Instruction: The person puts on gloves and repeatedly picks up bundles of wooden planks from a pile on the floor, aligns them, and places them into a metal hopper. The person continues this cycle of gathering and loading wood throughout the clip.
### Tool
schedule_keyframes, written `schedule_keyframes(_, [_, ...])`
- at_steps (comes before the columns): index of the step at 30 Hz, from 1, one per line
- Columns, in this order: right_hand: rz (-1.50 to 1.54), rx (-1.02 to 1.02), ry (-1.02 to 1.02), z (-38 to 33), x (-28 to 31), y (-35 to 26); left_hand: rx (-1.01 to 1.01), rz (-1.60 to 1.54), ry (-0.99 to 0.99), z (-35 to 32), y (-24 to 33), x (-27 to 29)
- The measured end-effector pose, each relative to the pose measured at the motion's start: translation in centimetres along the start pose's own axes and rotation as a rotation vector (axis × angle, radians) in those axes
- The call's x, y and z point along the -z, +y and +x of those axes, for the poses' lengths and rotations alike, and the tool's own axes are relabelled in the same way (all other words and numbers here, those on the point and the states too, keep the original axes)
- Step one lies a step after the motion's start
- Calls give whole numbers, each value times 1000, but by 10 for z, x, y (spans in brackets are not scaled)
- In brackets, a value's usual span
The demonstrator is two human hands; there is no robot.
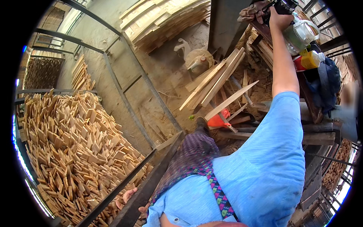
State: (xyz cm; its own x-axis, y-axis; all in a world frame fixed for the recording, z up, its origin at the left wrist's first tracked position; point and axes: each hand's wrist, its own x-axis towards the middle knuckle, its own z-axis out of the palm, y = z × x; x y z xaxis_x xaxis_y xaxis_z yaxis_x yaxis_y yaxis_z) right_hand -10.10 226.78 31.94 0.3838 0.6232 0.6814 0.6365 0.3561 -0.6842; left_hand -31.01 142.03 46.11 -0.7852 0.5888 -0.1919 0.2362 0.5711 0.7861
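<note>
My right arm stretches out to the upper right, where my right hand (281,21) is closed around a dark flask-like object (287,5) with a shiny round top. Brown work gloves (254,13) lie just left of that hand. Beside my wrist stand a clear plastic jug (298,38) with a pale handle and a yellow-and-red bottle (311,60). Low in the picture, my left hand (129,195) is partly hidden by a dark beam (153,176). Its visible fingers are apart, with nothing seen in them.
A large heap of short wooden slats (75,140) fills the left behind a metal frame (141,72). Stacked boards (166,20) stand at the back. Loose boards (217,81) and a red plastic bag (219,118) lie ahead of my foot. A dark bag (328,81) hangs at right.
</note>
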Motion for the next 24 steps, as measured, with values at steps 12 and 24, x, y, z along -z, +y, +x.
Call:
schedule_keyframes(12, [-232,-176,-177,-62,14,-20,-5,-2,227,-16,3,-21])
schedule_keyframes(24, [149,-53,-1370,-541,189,-38,-620,-280,339,4,-120,-53])
